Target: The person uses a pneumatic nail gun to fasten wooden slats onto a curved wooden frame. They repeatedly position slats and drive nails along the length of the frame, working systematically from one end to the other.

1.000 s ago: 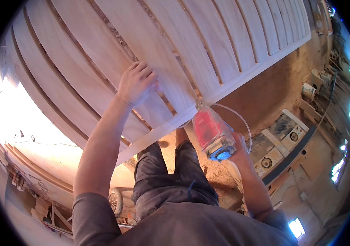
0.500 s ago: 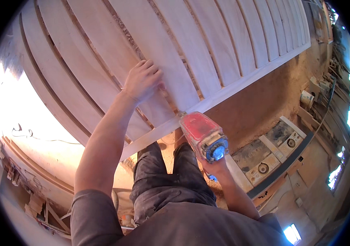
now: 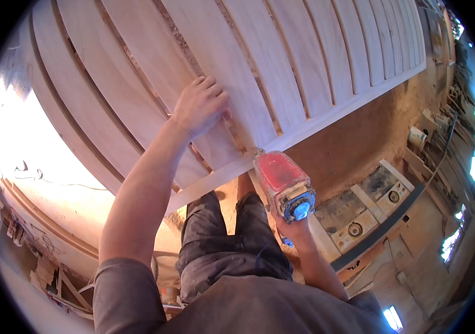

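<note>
A slatted wooden panel (image 3: 326, 119) of pale boards fills the upper view, with narrow gaps between its slats. My left hand (image 3: 201, 106) rests on a slat (image 3: 237, 72) near a gap; its fingers are bent and held together, and whatever is under them is hidden. In my right hand (image 3: 293, 225) is a dusty red and blue power tool (image 3: 281, 171), gripped from below. Its narrow tip points at the panel's near rail (image 3: 209, 179), close to a slat end. The tool's grip is mostly covered, and its exact kind is not plain.
To the right, below the panel, stands a dusty unit with two round dark fittings (image 3: 355, 229). A white bucket (image 3: 416, 136) sits farther right among stacked wood. A cable (image 3: 68, 183) lies on the bright floor at left, near long boards (image 3: 48, 214). Sawdust covers much of the ground.
The tool and my right hand sit slightly farther right in view. My left hand has also shifted slightly right, along with the panel. Both hands keep much the same posture.
</note>
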`<state>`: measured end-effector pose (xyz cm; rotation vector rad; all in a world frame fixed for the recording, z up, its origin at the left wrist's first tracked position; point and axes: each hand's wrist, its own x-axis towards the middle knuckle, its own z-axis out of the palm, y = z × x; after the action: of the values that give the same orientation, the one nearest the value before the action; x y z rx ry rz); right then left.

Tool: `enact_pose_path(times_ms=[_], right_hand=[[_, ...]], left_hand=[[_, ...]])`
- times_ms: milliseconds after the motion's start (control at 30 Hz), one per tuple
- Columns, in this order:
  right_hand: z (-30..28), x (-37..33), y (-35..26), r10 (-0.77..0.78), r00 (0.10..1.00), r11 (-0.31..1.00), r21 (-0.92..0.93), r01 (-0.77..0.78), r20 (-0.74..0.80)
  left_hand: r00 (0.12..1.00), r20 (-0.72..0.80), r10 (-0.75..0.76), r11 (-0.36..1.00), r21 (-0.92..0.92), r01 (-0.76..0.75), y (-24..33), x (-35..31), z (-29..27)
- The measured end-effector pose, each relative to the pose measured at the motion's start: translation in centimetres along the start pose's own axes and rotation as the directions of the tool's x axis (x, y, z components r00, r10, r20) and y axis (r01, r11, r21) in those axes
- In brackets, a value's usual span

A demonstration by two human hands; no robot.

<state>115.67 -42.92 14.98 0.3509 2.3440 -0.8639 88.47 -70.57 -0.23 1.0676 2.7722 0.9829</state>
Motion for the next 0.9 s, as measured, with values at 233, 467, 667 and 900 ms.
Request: enact_pose_path(times_ms=[233, 467, 667, 900], right_hand=[[-1.8, 1.8, -3.4, -0.001, 0.998, 0.968, 0.25, -0.014, 0.061], [-1.7, 2.4, 0.4, 0.136, 0.977, 0.971, 0.173, -0.163, 0.162], [-4.8, 2.9, 0.8, 0.366, 0.927, 0.884, 0.283, -0.372, 0.077], [-7.1, 5.0, 3.2, -0.079, 0.991, 0.99, -0.125, 0.065, -0.112]], left_hand=[[0.999, 0.022, -0.026, 1.0, 0.006, 0.026, -0.1, -0.2, 0.2], [0.975, 0.153, -0.158, 0.986, 0.08, 0.147, 1.2, 0.6, -0.6], [0.861, 0.259, -0.438, 0.898, 0.093, 0.429, 6.4, 3.2, -1.1], [0.971, 0.134, -0.196, 0.974, 0.144, 0.177, 9.0, 8.7, 3.8]])
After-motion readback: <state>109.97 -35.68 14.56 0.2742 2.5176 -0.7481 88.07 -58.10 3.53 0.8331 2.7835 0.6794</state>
